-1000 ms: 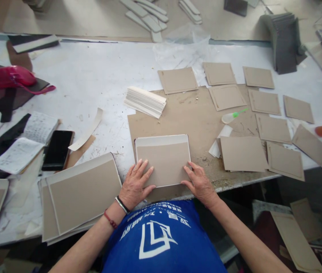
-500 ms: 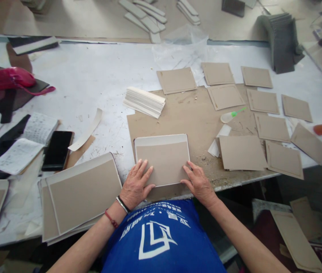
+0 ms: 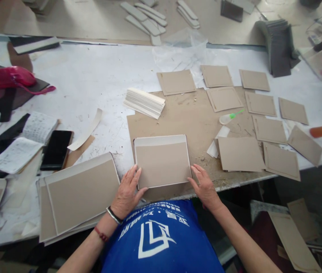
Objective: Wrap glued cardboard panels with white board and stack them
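A tan rectangular panel (image 3: 162,163) with a pale strip along its far edge and a thin dark rim lies flat in front of me. My left hand (image 3: 127,189) rests at its left edge, fingers stretched out and thumb near the lower left corner. At the right edge is my right hand (image 3: 203,185), fingers extended, fingertips touching or very close to the rim. Neither hand grips anything. Under the panel is a large tan board (image 3: 149,125). Left of my left hand lies a stack of similar tan panels (image 3: 84,193).
Ahead sits a bundle of white strips (image 3: 144,102). To the right are several small tan cards (image 3: 269,129), a stack of tan sheets (image 3: 240,153) and a green-tipped applicator bottle (image 3: 229,117). A phone (image 3: 57,149) and open notebook (image 3: 26,142) lie left. The table's front edge (image 3: 246,182) is close.
Both hands have moved outward, from lying over the panel's sides to its left and right edges. The panel has stayed almost in place; the view has shifted slightly.
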### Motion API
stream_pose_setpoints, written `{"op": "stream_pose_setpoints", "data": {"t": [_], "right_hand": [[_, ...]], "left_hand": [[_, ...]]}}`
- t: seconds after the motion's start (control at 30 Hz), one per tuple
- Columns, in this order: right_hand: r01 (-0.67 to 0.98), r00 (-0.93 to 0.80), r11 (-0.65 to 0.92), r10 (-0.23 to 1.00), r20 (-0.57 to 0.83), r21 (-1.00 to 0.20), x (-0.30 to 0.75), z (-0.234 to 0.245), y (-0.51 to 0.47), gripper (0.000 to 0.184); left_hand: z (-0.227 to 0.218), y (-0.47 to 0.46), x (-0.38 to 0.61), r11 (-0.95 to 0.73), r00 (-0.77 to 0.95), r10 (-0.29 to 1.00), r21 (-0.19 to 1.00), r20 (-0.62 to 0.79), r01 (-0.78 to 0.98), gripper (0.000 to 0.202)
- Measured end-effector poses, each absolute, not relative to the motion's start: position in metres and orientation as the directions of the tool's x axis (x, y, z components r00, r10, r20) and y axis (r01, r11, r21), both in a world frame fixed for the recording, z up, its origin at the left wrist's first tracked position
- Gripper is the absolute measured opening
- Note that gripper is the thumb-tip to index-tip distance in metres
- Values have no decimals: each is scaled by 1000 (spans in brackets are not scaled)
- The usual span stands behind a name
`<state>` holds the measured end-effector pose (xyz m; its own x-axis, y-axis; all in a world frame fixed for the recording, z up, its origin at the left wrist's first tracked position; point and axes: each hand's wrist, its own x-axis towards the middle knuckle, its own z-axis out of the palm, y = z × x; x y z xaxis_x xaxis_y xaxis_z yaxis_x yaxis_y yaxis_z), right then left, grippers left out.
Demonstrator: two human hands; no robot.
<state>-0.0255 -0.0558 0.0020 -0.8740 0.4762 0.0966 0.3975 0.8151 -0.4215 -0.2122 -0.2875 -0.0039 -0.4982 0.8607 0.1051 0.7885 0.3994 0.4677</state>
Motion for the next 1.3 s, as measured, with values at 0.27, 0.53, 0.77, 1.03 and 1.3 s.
{"op": "stream_pose_setpoints", "data": {"t": [0.27,0.53,0.77,1.03,1.3], "right_hand": [[228,-954,908,279,104,-351,-44,5,-68,41],[219,-964,905,259,64,-364,-41,6,-55,43],[191,-978,928,207,17,-321,-38,5,-48,42],[140,-990,946,134,-40,-293,-37,9,-39,42],[104,-994,963,92,-59,-248,-36,11,-37,40]], "left_hand": [[-10,-295,-207,403,-504,861,515,65,756,56],[-8,-294,-217,393,-504,859,515,89,761,55],[-14,-289,-218,378,-477,875,501,81,778,55],[-10,-288,-219,360,-437,896,445,80,820,49],[-9,-288,-218,368,-438,896,433,71,823,47]]}}
